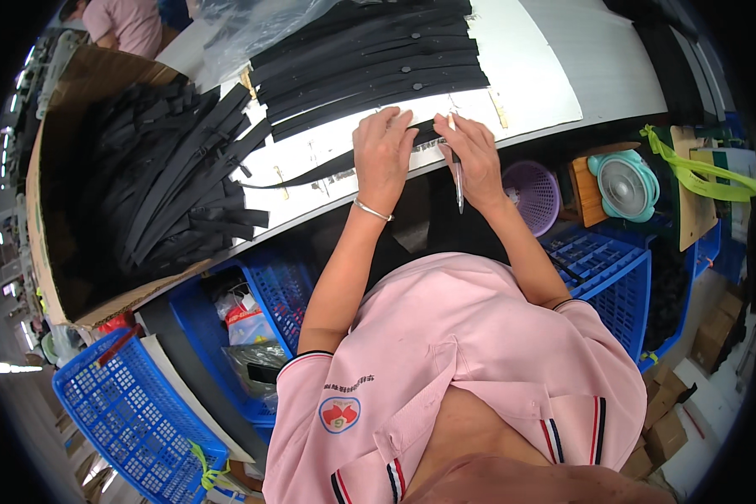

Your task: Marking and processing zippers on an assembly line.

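The black strap lies along the near edge of the white board, with one part between the two hands and its tail running out to the left. The left hand has its fingers bent and close together over this strap; I cannot tell if it pinches the strap or only presses it down. The right hand is just beside it on the right, its thumb and fingers gathered near the strap, and it holds a pen, which points to the near side. Probably the pen is kept in this way so that the fingertips can also touch the strap. With one hand at each side, the short part between them is likely held straight.

On the far side, rows of black straps lie side by side across the board, perhaps so that each one can be seen and reached. The cardboard box on the left contains loose straps in a tangled pile, apparently placed there to be near the left hand.
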Motion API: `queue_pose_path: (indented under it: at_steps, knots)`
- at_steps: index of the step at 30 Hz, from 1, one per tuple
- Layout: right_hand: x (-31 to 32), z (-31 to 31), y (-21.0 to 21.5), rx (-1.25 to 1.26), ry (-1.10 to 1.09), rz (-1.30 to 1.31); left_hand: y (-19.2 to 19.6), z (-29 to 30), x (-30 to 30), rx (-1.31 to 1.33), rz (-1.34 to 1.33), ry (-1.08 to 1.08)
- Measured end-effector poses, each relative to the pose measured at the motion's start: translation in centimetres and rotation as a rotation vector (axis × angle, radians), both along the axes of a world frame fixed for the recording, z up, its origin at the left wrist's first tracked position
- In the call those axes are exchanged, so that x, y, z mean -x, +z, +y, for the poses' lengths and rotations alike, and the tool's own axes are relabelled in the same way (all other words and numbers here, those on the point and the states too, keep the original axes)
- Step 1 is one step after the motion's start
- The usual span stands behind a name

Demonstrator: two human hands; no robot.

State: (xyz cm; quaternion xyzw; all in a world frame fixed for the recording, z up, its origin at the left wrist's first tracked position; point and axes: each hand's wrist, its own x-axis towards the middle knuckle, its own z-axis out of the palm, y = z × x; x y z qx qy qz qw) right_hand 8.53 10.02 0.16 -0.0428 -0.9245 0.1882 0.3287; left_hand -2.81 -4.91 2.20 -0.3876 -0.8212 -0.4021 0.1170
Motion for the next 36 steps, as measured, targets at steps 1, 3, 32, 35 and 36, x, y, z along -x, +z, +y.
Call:
queue_pose_path:
  at_steps: [1, 3, 32, 35, 36]
  knots:
    - [-0.4, 0.4, -0.1, -0.056, -0.003, -0.027, 0.2, -0.1, -0.1, -0.017, 0.04, 0.052]
    - [-1.1, 1.9, 0.0, -0.049, 0.0, -0.084, 0.0, -1.2, -0.1, -0.003, 0.031, 0.093]
    - [5.0, -5.5, 5.3, 0.604, 0.139, -0.208, -2.3, -13.6, -1.9, 0.263, 0.01, 0.4]
    - [8.3, -9.6, 4.7, 0.964, 0.309, -0.227, -2.4, -13.4, -1.9, 0.256, 0.003, 0.407]
    - [9.3, -10.5, 4.1, 0.961, 0.315, -0.233, -2.4, -13.4, -2.0, 0.249, -0.013, 0.405]
